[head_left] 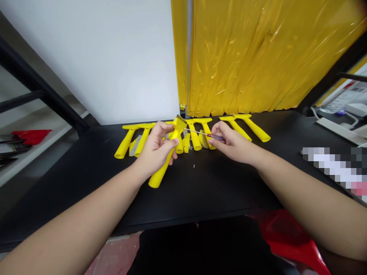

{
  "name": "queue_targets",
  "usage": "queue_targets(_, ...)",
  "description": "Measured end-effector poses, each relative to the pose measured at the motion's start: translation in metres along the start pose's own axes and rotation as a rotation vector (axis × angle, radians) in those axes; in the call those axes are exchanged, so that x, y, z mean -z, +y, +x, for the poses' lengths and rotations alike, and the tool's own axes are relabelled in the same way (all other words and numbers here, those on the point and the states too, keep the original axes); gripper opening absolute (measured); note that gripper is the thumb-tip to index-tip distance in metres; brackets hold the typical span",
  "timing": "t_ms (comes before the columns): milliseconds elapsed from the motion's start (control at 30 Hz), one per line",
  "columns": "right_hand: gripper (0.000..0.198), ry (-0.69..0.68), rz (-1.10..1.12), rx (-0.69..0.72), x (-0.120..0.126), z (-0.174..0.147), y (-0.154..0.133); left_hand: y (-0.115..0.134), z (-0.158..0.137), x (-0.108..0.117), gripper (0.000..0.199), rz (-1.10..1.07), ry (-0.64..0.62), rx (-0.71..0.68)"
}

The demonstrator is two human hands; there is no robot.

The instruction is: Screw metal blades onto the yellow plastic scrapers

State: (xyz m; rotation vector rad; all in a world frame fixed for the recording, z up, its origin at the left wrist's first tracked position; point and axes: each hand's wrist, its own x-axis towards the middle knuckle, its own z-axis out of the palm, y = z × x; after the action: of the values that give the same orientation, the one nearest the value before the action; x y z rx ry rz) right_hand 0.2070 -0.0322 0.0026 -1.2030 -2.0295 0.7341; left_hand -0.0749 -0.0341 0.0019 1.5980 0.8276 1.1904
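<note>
My left hand (159,147) is wrapped round a yellow scraper (159,173), tilted with its head up and its hollow handle end toward me. A metal blade edge shows at the top of its head. My right hand (233,139) grips a screwdriver (217,137) with a dark, red-collared handle. The thin shaft points left, and its tip meets the side of the scraper's head. Whether it sits in a screw I cannot tell. One small screw (194,166) lies on the black table below the hands.
More yellow scraper handles (123,143) lie in a row along the back of the black table (218,183), with loose blades (137,145) and small hardware among them. Behind stand a white panel (137,68) and yellow plastic sheeting (243,57). Black frame posts (54,91) rise at the sides.
</note>
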Motion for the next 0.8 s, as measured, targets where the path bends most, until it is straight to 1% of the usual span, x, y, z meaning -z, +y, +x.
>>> queue_targets(67, 0.023, 0.050, -0.043, -0.008, 0.0004, 0.0004, 0.0007, 0.0000, 0.0001, 0.0001, 0.033, 0.006, -0.002, 0.003)
queue_targets(100, 0.026, 0.065, -0.059, -0.021, 0.0004, 0.0013, 0.0014, 0.0003, 0.0000, -0.0002, 0.034, 0.009, -0.004, 0.007)
queue_targets(200, 0.047, 0.035, -0.052, -0.050, -0.0004, 0.0044, 0.0037, 0.0020, -0.0005, -0.0018, 0.035, 0.012, -0.006, 0.023)
queue_targets(233, 0.050, 0.022, -0.036, -0.047, -0.0008, 0.0049, 0.0041, 0.0028, -0.0007, -0.0024, 0.035, 0.009, -0.003, 0.029)
queue_targets(267, 0.049, 0.016, -0.018, -0.039, -0.0011, 0.0047, 0.0040, 0.0037, -0.0009, -0.0030, 0.035, 0.006, 0.003, 0.035)
queue_targets(367, 0.029, 0.007, 0.017, -0.017, -0.0012, 0.0016, 0.0019, 0.0053, -0.0011, -0.0038, 0.034, -0.002, 0.020, 0.043)
queue_targets(400, 0.025, 0.011, 0.007, -0.014, -0.0009, 0.0003, 0.0010, 0.0054, -0.0011, -0.0038, 0.034, -0.006, 0.021, 0.043)
queue_targets(533, 0.022, 0.094, -0.077, -0.023, 0.0003, -0.0007, -0.0006, 0.0042, -0.0011, -0.0032, 0.034, -0.031, 0.010, 0.039)
queue_targets(600, 0.028, 0.111, -0.088, -0.027, 0.0001, 0.0014, -0.0002, 0.0037, -0.0010, -0.0031, 0.035, -0.038, 0.011, 0.039)
queue_targets(667, 0.039, 0.082, -0.058, -0.026, -0.0014, 0.0041, 0.0009, 0.0040, -0.0011, -0.0031, 0.034, -0.034, 0.010, 0.040)
queue_targets(733, 0.049, 0.024, 0.031, -0.039, -0.0041, 0.0063, 0.0023, 0.0047, -0.0011, -0.0030, 0.034, -0.027, 0.002, 0.035)
queue_targets(800, 0.055, -0.039, 0.150, -0.076, -0.0073, 0.0071, 0.0037, 0.0056, -0.0011, -0.0029, 0.034, -0.029, -0.007, 0.030)
